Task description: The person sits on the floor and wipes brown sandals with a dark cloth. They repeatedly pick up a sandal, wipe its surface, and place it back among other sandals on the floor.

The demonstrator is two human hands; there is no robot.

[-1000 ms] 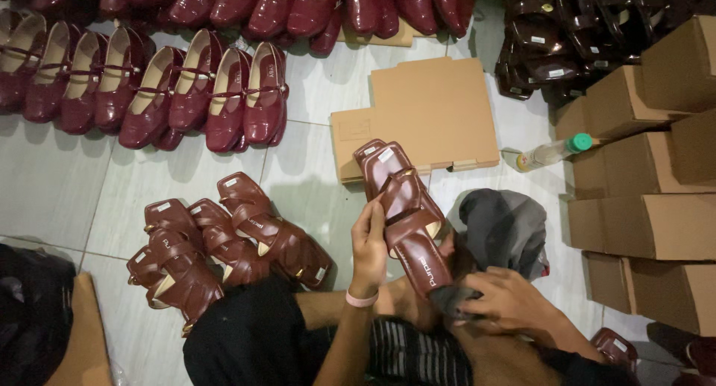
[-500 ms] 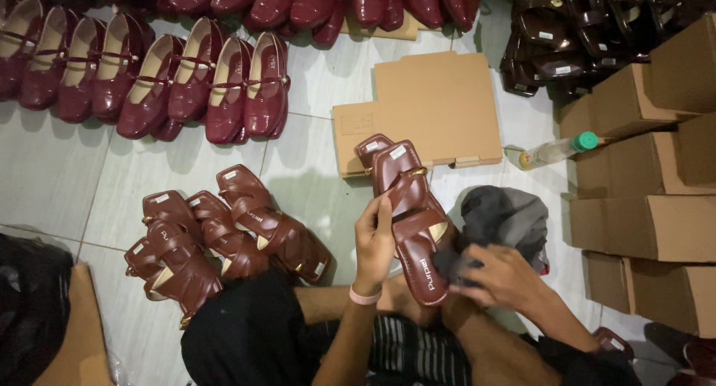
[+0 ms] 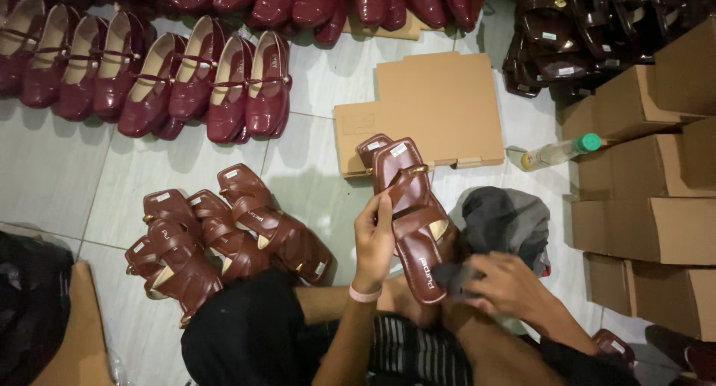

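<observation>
My left hand (image 3: pixel 374 240) grips a dark red strappy sandal (image 3: pixel 412 214) by its side, sole tilted up toward me. A second sandal of the same kind (image 3: pixel 371 148) shows just behind it. My right hand (image 3: pixel 507 287) presses a dark grey cloth (image 3: pixel 455 275) against the heel end of the held sandal. A pink band circles my left wrist. More of the grey cloth (image 3: pixel 507 220) lies bunched on the floor just right of the sandal.
A heap of matching sandals (image 3: pixel 224 240) lies on the tiled floor at my left. Rows of dark red strap shoes (image 3: pixel 156 80) line the back. A flat cardboard box (image 3: pixel 436 110) lies ahead, stacked boxes (image 3: pixel 649 207) and a plastic bottle (image 3: pixel 559 152) at right.
The sandal in my left hand has tipped a little more upright and my right hand with the cloth has slid along its heel end. The view has shifted slightly.
</observation>
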